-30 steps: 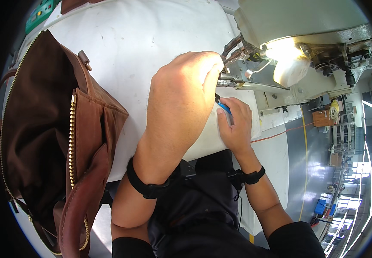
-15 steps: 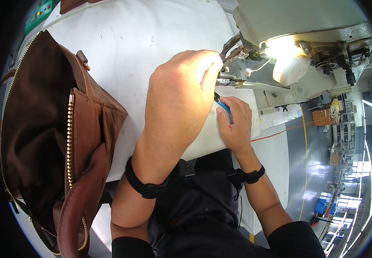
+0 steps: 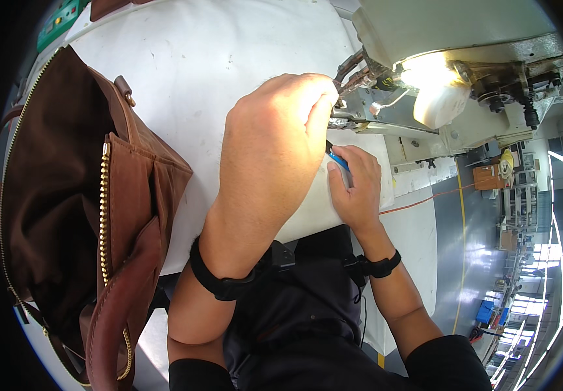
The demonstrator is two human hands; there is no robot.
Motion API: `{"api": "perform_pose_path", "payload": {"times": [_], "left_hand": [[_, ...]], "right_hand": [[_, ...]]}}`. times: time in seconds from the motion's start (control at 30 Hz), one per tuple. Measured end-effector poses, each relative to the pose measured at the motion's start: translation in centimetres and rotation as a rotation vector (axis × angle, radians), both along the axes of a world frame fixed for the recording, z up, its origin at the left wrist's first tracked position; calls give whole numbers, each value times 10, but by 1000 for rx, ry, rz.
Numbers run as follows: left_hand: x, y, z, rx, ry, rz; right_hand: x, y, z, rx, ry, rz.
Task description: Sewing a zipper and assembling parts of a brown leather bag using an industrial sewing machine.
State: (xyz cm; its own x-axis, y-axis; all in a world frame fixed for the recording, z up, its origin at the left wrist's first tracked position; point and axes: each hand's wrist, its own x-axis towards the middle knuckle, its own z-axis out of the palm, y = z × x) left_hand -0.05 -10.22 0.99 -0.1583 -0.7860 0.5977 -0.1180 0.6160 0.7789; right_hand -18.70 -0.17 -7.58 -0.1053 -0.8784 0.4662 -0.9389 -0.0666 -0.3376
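My left hand (image 3: 272,150) is closed at the needle area of a sewing machine (image 3: 451,32), its back toward me; its fingertips, and whatever they hold, are hidden. Below and right of it, my right hand (image 3: 356,189) grips a slim blue-and-black tool (image 3: 338,158) over the white worktop (image 3: 164,65). A bright lamp (image 3: 428,75) lights the metal parts beside my left fingers. An open brown bag (image 3: 57,176) with gold zips and a handle lies left of my left forearm.
A green box with buttons (image 3: 58,25) sits at the back left, next to a brown piece (image 3: 109,8). A red cord (image 3: 418,203) runs rightward from the worktop. Beyond are a grey floor with a yellow line (image 3: 461,221), a wooden box (image 3: 488,177), blue bins (image 3: 485,311) and shelving.
My left hand has shifted slightly up and to the left since a second ago. My right hand and the blue tool stay where they were.
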Motion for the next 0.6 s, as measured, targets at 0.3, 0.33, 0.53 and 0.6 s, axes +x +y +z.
{"api": "perform_pose_path", "payload": {"times": [0.3,0.33,0.53,0.6], "left_hand": [[1,0,-3,68,23,-18],[1,0,-3,68,22,-19],[0,-1,0,36,-7,-8],[0,0,0,43,-10,0]], "right_hand": [[0,0,0,3,-5,-5],[0,0,0,-2,-3,-5],[-2,-1,-2,-34,25,12],[-1,0,-1,-18,12,6]]}}
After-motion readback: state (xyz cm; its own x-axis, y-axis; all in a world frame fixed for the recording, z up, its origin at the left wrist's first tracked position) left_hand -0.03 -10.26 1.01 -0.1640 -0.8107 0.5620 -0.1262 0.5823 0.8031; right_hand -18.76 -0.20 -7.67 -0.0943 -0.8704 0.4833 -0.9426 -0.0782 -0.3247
